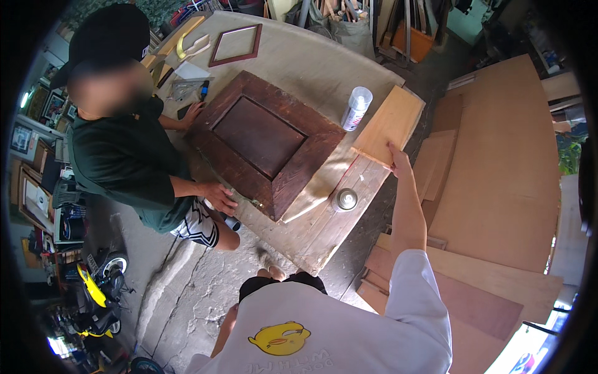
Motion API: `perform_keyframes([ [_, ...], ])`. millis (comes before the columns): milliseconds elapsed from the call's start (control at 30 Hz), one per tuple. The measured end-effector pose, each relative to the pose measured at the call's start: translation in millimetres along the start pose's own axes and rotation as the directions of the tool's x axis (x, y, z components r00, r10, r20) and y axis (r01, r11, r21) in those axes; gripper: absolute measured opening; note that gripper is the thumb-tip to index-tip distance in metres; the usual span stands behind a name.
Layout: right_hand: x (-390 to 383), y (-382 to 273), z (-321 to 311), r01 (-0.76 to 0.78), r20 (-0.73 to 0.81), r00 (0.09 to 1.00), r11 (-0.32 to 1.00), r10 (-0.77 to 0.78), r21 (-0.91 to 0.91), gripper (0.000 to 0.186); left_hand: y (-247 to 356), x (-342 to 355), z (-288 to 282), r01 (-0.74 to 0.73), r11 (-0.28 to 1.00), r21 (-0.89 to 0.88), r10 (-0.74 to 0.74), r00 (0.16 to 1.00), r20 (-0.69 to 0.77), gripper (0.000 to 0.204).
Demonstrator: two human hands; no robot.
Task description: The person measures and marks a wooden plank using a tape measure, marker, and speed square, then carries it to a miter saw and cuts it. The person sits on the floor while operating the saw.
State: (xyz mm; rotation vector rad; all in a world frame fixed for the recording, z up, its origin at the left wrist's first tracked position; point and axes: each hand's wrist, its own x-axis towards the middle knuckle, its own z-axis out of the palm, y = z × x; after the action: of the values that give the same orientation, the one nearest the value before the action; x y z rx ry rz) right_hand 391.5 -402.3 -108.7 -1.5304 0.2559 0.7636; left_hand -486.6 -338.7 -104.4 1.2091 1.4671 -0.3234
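Note:
My right hand (398, 158) grips the near right edge of a flat light-wood board (387, 128), with its thumb over the edge. The board lies on the right side of the worktable (311, 234). Left of it stands a clear-capped spray can (357, 109), and a second can, silver-topped (345, 199), is nearer to me. A dark brown wooden panel with a raised frame (261, 134) lies in the middle. My left arm hangs by my side; of my left hand (229, 316) only a sliver shows beside my shirt, its fingers hidden.
A co-worker (121, 149) in a dark green shirt stands at the left, both hands near the panel. Farther back lie a thin red-brown frame (235, 45) and a handsaw (192, 47). Large plywood sheets (492, 168) lean at the right. A yellow-black motorbike (93, 287) stands lower left.

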Motion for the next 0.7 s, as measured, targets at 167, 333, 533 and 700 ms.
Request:
perform_keyframes([
  [167,-8.0,-32.9,6.0,0.090,-0.145,0.987,0.986,-0.069,0.139,0.032,28.9,18.4,-19.3,-0.059,0.996,-0.073,0.058,0.998,-0.020,0.043],
  [333,-121.2,-31.8,-53.0,0.541,-0.135,0.825,0.835,-0.550,-0.098,0.024,31.4,28.6,-22.1,-0.203,0.973,-0.113,0.191,0.976,-0.109,0.043],
  [533,-350.3,46.0,-85.2,0.754,-0.402,0.426,0.563,-0.811,-0.337,0.036,-1.5,34.6,-6.6,-0.401,0.899,-0.177,0.401,0.915,-0.039,0.041],
  [700,-514.4,120.5,-76.6,0.674,-0.395,0.305,0.490,-0.866,-0.553,0.034,81.9,-12.2,-8.8,-0.713,0.702,0.003,0.712,0.701,0.028,0.032],
])
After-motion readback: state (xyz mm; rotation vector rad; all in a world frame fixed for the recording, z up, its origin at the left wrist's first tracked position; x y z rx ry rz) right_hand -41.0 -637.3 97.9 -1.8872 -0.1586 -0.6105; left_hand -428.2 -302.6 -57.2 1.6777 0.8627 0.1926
